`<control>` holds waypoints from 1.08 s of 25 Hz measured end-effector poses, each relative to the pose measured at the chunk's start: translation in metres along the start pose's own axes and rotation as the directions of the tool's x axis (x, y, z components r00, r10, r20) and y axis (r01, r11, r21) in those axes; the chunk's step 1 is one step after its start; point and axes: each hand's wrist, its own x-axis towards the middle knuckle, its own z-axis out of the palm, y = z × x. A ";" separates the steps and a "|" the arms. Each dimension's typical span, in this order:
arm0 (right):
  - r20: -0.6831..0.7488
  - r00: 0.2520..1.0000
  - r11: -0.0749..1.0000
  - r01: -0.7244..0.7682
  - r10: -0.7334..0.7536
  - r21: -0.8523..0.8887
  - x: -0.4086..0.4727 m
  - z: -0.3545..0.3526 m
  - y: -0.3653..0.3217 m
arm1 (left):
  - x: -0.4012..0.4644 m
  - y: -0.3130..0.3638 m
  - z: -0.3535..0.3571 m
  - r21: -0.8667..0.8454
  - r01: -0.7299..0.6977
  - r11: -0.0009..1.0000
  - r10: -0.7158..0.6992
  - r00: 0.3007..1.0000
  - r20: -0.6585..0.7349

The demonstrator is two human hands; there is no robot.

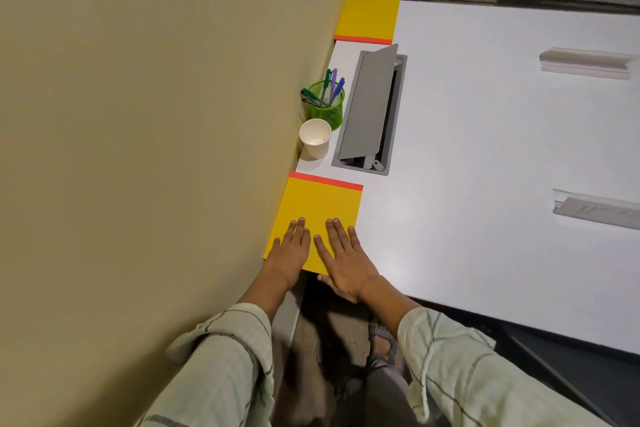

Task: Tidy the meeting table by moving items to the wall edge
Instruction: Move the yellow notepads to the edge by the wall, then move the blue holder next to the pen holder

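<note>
Left hand [290, 250] and right hand [341, 258] lie flat, fingers straight, pressing the near yellow pad [320, 208] by the wall [156, 114].

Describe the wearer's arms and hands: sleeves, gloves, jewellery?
Both hands, left hand and right hand, are bare: no gloves, rings or watch visible. Both arms wear loose pale grey-green sleeves with a thin dark windowpane check, cuffs pushed up the forearms.

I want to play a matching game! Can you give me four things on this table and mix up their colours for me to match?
Things:
1. paper cup
2. pen holder
3. near notepad
4. cable box lid

Colours:
A. grey
B. yellow with an orange strip
C. white
D. green

Pairs: 1-C, 2-D, 3-B, 4-A
</note>
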 end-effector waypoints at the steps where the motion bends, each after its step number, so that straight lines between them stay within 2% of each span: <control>1: 0.010 1.000 1.000 0.008 -0.008 0.008 0.000 -0.003 0.001 | -0.001 0.001 -0.002 0.010 0.005 1.000 -0.004 1.000 -0.006; 6: 0.011 1.000 0.998 0.025 -0.026 0.050 -0.020 -0.023 0.014 | -0.010 0.014 -0.018 0.108 -0.042 0.993 0.047 0.998 -0.044; 16: 0.027 0.984 0.984 -0.176 0.176 0.015 -0.079 -0.076 0.076 | -0.020 0.078 -0.078 0.176 -0.150 0.973 0.175 0.975 -0.137; 24: 0.025 0.966 0.967 -0.257 0.256 0.006 -0.109 -0.087 0.120 | -0.018 0.130 -0.115 0.168 -0.184 0.968 0.211 0.965 -0.158; 27: -0.017 0.964 0.964 -0.267 0.266 -0.007 -0.113 -0.097 0.133 | -0.018 0.137 -0.127 0.182 -0.179 0.967 0.211 0.961 -0.178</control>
